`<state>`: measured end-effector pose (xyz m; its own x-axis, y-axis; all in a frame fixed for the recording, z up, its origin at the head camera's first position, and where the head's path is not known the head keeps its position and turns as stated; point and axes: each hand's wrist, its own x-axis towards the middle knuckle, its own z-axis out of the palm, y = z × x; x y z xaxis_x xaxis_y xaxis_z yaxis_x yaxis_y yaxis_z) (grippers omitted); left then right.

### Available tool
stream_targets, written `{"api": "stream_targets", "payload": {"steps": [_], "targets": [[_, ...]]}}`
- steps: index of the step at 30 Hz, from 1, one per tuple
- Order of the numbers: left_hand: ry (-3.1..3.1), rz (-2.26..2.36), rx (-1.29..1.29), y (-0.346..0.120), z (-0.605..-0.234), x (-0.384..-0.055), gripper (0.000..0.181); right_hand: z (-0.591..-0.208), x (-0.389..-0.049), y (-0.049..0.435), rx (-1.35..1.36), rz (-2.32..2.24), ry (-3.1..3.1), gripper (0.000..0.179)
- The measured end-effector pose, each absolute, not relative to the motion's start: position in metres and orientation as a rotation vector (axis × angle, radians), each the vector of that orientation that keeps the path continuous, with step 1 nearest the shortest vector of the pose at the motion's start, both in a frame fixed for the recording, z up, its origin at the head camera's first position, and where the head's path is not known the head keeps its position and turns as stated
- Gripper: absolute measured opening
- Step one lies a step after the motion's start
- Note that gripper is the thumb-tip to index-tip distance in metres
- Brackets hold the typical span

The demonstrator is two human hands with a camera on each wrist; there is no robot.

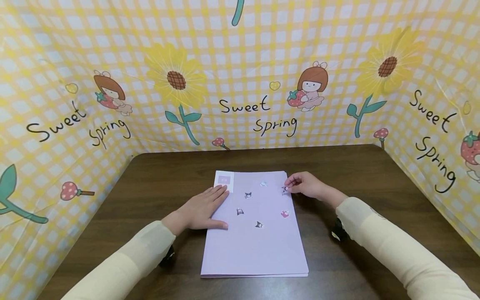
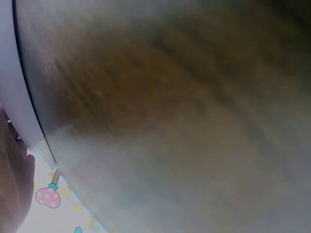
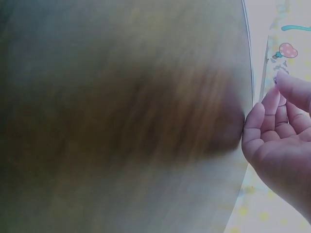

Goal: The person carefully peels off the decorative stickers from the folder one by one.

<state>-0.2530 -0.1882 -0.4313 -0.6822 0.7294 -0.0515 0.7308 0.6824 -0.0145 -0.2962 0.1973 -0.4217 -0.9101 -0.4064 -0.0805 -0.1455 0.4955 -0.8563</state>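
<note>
A stack of pale purple paper sheets (image 1: 258, 254) lies on the dark wooden table. Flat on its left side rests my left hand (image 1: 202, 208), fingers straight, the fingertips at a small white card (image 1: 228, 175) with a purple square. My right hand (image 1: 305, 184) pinches a small black-and-white cartoon sticker (image 1: 284, 190) between thumb and forefinger, at the paper's upper right edge. In the right wrist view the right hand (image 3: 282, 131) shows its thumb tip against the forefinger, the other fingers curled. Several more stickers lie on the paper, among them a pink one (image 1: 285, 213).
The brown table (image 1: 150, 179) surrounds the paper, its far edge close to a hanging yellow checked cloth (image 1: 240, 54) with sunflowers and lettering. That cloth also walls in both sides. A dark band (image 1: 338, 231) sits under the right sleeve.
</note>
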Motion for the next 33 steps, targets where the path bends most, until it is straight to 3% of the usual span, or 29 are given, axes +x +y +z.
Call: {"api": "stream_targets", "payload": {"steps": [24,33], "targets": [[2.832,-0.068,1.197,-0.186,-0.428,-0.251,0.109,-0.42,-0.294,0.215,-0.37,-1.484,2.547,0.009],[2.836,-0.057,1.194,-0.187,-0.43,-0.251,0.108,-0.421,-0.295,0.224,-0.339,-1.476,2.575,0.02]]}}
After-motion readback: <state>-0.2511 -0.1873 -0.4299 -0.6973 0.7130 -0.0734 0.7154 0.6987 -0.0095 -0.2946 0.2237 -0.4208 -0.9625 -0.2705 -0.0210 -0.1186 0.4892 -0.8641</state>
